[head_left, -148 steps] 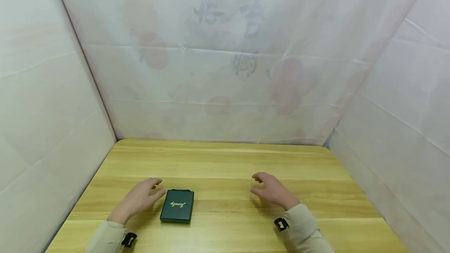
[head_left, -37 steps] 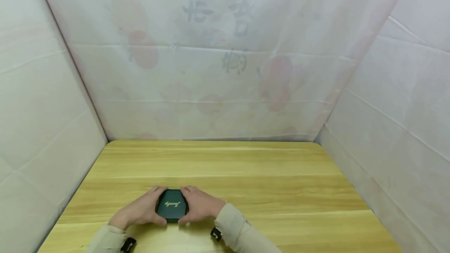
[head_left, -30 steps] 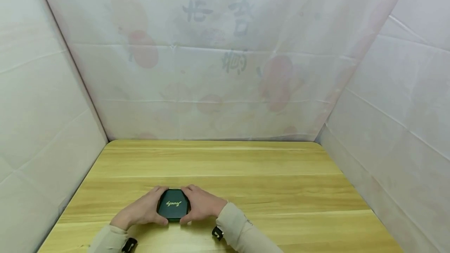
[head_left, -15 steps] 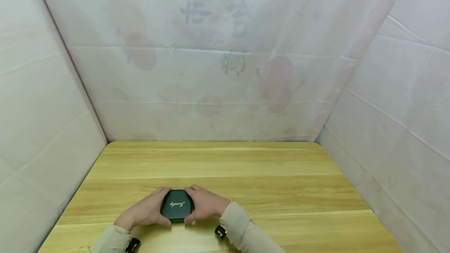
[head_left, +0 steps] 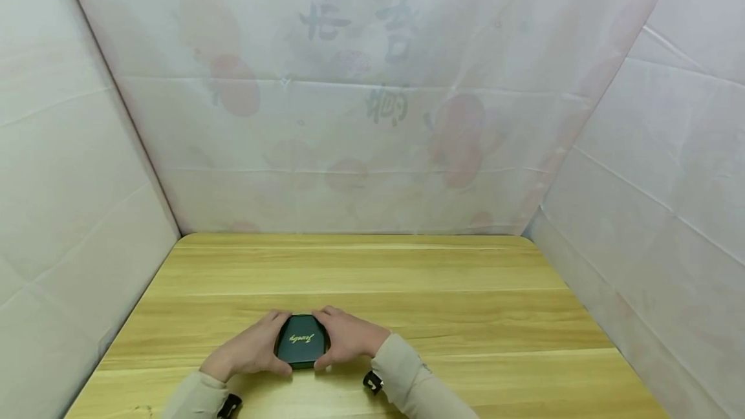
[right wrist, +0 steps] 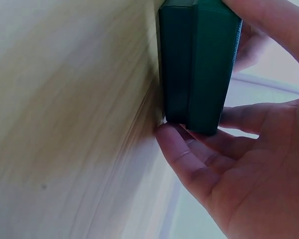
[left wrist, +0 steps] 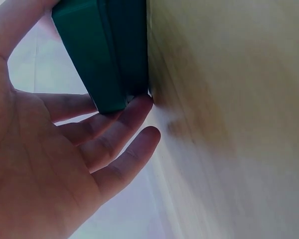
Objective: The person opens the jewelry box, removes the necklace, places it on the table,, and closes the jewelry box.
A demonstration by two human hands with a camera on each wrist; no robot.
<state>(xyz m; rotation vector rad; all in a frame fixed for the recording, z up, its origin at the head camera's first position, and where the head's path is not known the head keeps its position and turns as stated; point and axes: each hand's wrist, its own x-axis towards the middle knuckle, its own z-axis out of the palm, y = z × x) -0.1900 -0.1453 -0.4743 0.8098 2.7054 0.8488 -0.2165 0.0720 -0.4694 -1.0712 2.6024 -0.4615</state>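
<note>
Low in the head view, just left of centre: a dark green, flat rectangular box (head_left: 301, 346) with gold cursive lettering (head_left: 301, 337) on top. Lying about level, lettering upward, on or barely above a light yellow wood-grain table (head_left: 419, 277); full contact underneath hard to confirm. Gripped from both sides, left hand (head_left: 249, 349) on one, right hand (head_left: 349, 336) on the other.

For a sound hold, in judgement: press evenly from both sides, keep level, match finger height, go lightly around the stepped seam (right wrist: 192, 64) in the side so as not to shift the top against the base.

Pose: thumbs at the near corners, fingers bent round the far ones, palms facing inward. In the left wrist view, little finger apart from the box, close to the wood. Forearms in from the bottom edge, in beige cloth sleeves (head_left: 416, 381), black wrist-worn devices (head_left: 373, 381) beneath. Behind, across the upper frame: pale printed fabric screen (head_left: 361, 147).
</note>
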